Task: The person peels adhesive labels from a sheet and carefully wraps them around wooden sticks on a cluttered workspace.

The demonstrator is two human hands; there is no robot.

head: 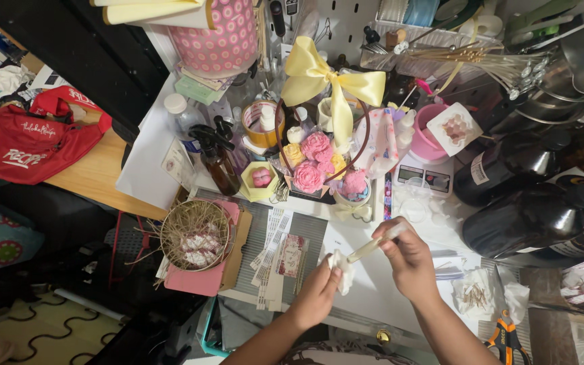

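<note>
My right hand (408, 260) grips a thin clear tube-like tool (373, 246), slanted down to the left. Its lower tip meets a crumpled white tissue (341, 270) pinched in my left hand (318, 292). Both hands hover over a white sheet (373, 290) on the crowded worktable. Just beyond them stands a basket of pink and yellow flower shapes (313, 162) topped by a big yellow bow (329, 81).
A round bowl of straw with small wrapped pieces (196, 234) sits left on a pink card. Dark bottles (532, 216) crowd the right, a small scale (419, 177) behind the hands. Orange-handled cutters (505, 334) lie near the front right. A red bag (35, 138) lies far left.
</note>
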